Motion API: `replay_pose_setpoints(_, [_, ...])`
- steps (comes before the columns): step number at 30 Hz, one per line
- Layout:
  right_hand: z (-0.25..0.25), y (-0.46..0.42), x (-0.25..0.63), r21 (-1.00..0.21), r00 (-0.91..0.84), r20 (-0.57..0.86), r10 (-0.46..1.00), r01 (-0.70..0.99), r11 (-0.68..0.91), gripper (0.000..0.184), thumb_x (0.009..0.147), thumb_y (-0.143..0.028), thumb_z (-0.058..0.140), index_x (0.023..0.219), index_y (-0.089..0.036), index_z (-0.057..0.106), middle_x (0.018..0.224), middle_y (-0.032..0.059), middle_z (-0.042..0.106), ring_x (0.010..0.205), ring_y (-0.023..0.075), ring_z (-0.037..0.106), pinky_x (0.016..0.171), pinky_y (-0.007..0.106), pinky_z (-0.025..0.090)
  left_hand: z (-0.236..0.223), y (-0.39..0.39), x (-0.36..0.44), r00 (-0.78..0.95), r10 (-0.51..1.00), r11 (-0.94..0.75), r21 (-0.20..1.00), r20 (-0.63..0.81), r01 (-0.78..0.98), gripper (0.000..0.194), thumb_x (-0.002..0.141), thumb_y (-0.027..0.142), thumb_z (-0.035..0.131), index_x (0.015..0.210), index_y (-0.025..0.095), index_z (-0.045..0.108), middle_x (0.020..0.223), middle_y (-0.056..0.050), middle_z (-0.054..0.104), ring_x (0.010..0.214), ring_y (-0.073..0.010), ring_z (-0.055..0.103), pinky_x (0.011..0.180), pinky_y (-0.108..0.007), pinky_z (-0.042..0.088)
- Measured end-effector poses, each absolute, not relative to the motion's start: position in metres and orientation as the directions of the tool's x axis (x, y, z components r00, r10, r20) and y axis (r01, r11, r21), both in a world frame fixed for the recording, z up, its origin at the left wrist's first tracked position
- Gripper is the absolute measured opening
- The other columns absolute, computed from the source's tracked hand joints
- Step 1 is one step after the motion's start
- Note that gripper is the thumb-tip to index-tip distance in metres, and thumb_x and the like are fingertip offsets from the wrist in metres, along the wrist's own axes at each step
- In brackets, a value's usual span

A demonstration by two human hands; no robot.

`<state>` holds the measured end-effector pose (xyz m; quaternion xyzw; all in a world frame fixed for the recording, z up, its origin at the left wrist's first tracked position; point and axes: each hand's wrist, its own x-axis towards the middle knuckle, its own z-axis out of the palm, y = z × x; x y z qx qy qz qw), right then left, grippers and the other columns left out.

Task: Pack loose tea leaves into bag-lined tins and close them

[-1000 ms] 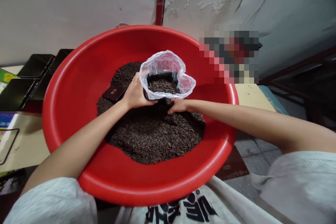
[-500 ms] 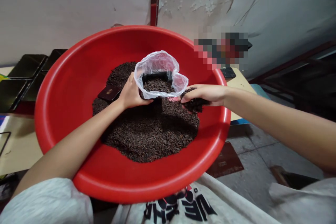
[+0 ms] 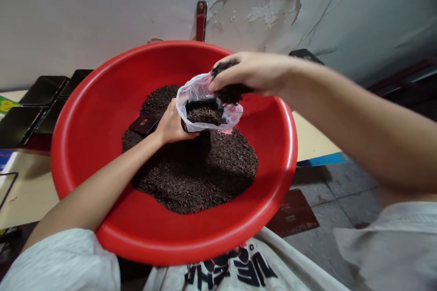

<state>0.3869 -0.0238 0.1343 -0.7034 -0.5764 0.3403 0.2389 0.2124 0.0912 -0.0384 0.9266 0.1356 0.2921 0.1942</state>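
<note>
My left hand (image 3: 172, 122) is wrapped round the side of a dark box lined with a clear plastic bag (image 3: 194, 90), its crumpled mouth standing open. Dark loose tea leaves (image 3: 205, 114) lie inside. Above the bag's right rim, my right hand (image 3: 254, 70) is closed on a handful of the same tea leaves (image 3: 232, 92). Both hands are over a big red basin (image 3: 97, 95), where a wide heap of tea leaves (image 3: 191, 182) covers the bottom. A small dark lid-like piece (image 3: 143, 123) rests on the heap left of the box.
Several dark trays or boxes (image 3: 44, 90) stand on the pale table (image 3: 32, 186) at the left. Behind the basin, a dark red upright piece (image 3: 201, 20) leans against the wall with peeling paint. A reddish-brown flat sheet (image 3: 295, 213) lies on the tiled floor at the right.
My right hand has risen from beside the box to above the bag's right rim, carrying the tea leaves. My left hand still holds the box in nearly the same place.
</note>
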Motion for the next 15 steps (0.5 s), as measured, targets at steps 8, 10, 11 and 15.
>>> replay_pose_setpoints(8, [0.082,-0.006,0.362,-0.15,-0.157,-0.021,0.987,0.977,0.152,0.036,0.069,-0.027,0.07,0.101,-0.01,0.066,0.11,0.0148,0.058,0.11,0.0292,0.051,0.097,0.042,0.041,-0.037,0.088,0.212,0.783,0.41,-0.869,0.46,0.468,0.18,0.094,0.05,0.043,0.08,0.13,0.018,0.036,0.126,-0.013,0.051,0.113,-0.0366,0.049,0.098,-0.054,0.043])
replay_pose_setpoints(10, [0.082,-0.008,0.366,-0.12,-0.153,-0.053,0.987,0.982,0.145,0.036,0.068,-0.029,0.072,0.099,-0.012,0.067,0.113,0.0149,0.056,0.113,0.0298,0.048,0.097,0.042,0.04,-0.036,0.087,0.212,0.783,0.413,-0.864,0.472,0.464,0.176,0.092,0.051,0.044,0.08,0.128,0.018,0.038,0.122,-0.013,0.052,0.11,-0.0361,0.05,0.096,-0.053,0.044])
replay_pose_setpoints(11, [0.084,-0.01,0.367,-0.13,-0.15,-0.034,0.988,0.981,0.145,0.032,0.069,-0.027,0.071,0.098,-0.012,0.067,0.111,0.0138,0.056,0.112,0.0281,0.049,0.095,0.04,0.04,-0.036,0.087,0.213,0.783,0.415,-0.862,0.477,0.464,0.174,0.091,0.051,0.043,0.08,0.128,0.018,0.038,0.12,-0.013,0.052,0.109,-0.0359,0.05,0.095,-0.053,0.045])
replay_pose_setpoints(15, [0.094,-0.008,0.37,-0.283,-0.191,-0.28,0.941,0.953,0.109,0.013,0.081,-0.023,0.058,0.084,-0.013,0.066,0.086,0.0067,0.065,0.082,0.016,0.059,0.078,0.03,0.045,-0.039,0.087,0.213,0.779,0.426,-0.857,0.482,0.46,0.183,0.091,0.05,0.043,0.08,0.127,0.018,0.038,0.115,-0.012,0.053,0.108,-0.0353,0.051,0.093,-0.053,0.045])
